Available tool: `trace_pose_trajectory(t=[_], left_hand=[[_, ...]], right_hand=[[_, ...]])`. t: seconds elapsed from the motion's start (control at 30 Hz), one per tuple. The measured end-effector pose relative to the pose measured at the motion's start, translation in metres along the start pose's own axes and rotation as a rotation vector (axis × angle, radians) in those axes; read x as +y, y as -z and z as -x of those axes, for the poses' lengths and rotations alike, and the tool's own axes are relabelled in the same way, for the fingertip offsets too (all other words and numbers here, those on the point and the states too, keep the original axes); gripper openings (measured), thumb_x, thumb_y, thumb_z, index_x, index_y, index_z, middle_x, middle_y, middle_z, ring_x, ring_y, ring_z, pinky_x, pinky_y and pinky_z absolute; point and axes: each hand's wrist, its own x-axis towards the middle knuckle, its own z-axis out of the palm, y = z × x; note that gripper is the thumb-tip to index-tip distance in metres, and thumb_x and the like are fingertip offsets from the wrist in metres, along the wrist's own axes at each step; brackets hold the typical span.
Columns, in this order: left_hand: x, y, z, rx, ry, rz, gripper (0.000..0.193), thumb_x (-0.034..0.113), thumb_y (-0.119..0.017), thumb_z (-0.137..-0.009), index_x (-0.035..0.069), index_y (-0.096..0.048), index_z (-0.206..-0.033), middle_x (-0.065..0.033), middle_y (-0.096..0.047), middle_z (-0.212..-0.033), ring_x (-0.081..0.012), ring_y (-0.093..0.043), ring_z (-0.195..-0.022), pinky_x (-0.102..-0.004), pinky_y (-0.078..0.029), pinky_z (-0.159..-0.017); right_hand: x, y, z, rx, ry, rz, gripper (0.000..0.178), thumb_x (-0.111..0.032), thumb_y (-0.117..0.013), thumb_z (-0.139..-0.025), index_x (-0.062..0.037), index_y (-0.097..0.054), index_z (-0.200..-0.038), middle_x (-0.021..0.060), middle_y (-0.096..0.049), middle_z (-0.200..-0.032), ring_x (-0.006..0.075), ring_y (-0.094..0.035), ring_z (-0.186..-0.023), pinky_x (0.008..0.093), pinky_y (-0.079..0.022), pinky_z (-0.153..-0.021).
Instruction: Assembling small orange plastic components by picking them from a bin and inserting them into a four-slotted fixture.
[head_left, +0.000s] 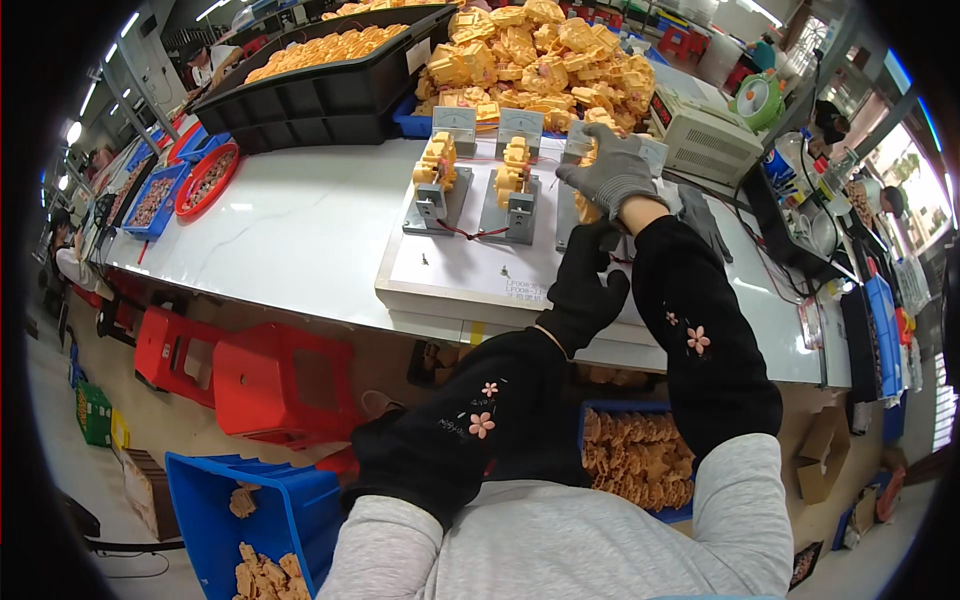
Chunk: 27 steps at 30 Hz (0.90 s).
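Note:
A thick white board (430, 268) on the table carries a row of grey metal test fixtures (497, 218), with small panel meters (519, 128) behind them. Yellow plastic housings sit in the left fixture (437, 160) and the middle one (513, 168). At the third fixture, my right hand (618, 178), in a grey glove, closes from above around another yellow housing (587, 207). My left hand (585, 285), in a black glove, is curled at that fixture's front, just below the right hand. What its fingertips grip is hidden. Red wires (470, 235) run between the fixtures.
Behind stand a heap of yellow housings (540, 60) and a black crate (330, 105) full of them. A beige instrument (705, 135), a green fan (757, 100) and a loose grey glove (705, 220) are at right. Red stools (280, 380) and blue bins (250, 500) stand below the table.

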Motion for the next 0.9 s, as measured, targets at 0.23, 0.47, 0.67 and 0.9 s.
trace_pose_trajectory(t=[0.23, 0.47, 0.67, 0.9], left_hand=[[0.004, 0.008, -0.002, -0.013, -0.088, 0.024, 0.042, -0.002, -0.056, -0.062, 0.007, -0.045, -0.101, -0.0066, -0.044, -0.087, -0.0168, -0.048, -0.073, -0.0264, -0.04, -0.061], [0.012, 0.011, -0.003, -0.052, 0.006, 0.022, 0.053, -0.001, -0.056, -0.064, 0.005, -0.041, -0.114, -0.0083, -0.043, -0.092, -0.0168, -0.046, -0.07, -0.0278, -0.04, -0.063], [0.024, 0.03, 0.013, -0.137, -0.007, 0.234, 0.056, -0.009, -0.052, -0.068, 0.002, -0.04, -0.121, -0.0118, -0.043, -0.104, -0.016, -0.05, -0.076, -0.0274, -0.043, -0.072], [0.055, 0.139, -0.012, -0.62, 0.046, -0.113, 0.03, 0.007, -0.065, -0.068, 0.002, -0.058, -0.098, -0.014, -0.058, -0.09, -0.0274, -0.058, -0.076, -0.032, -0.048, -0.067]], right_hand=[[-0.016, 0.013, -0.015, -0.028, -0.146, -0.221, 0.06, -0.02, -0.07, -0.06, -0.0209, -0.045, -0.115, 0.0229, -0.042, -0.111, 0.036, -0.055, -0.094, 0.0354, -0.045, -0.083], [-0.016, 0.124, -0.063, 0.683, 0.328, -0.457, 0.058, -0.008, -0.072, -0.064, -0.0065, -0.045, -0.115, 0.0139, -0.056, -0.103, 0.0197, -0.06, -0.087, 0.0291, -0.052, -0.074], [0.021, 0.127, -0.107, 0.806, 0.395, -0.312, 0.058, -0.007, -0.071, -0.064, -0.0104, -0.046, -0.116, 0.0118, -0.053, -0.105, 0.0201, -0.059, -0.089, 0.0289, -0.05, -0.077], [0.112, 0.06, -0.236, 0.497, -0.048, -0.144, 0.064, -0.025, -0.07, -0.057, -0.0215, -0.046, -0.116, 0.0151, -0.048, -0.114, 0.0335, -0.05, -0.104, 0.037, -0.043, -0.086]])
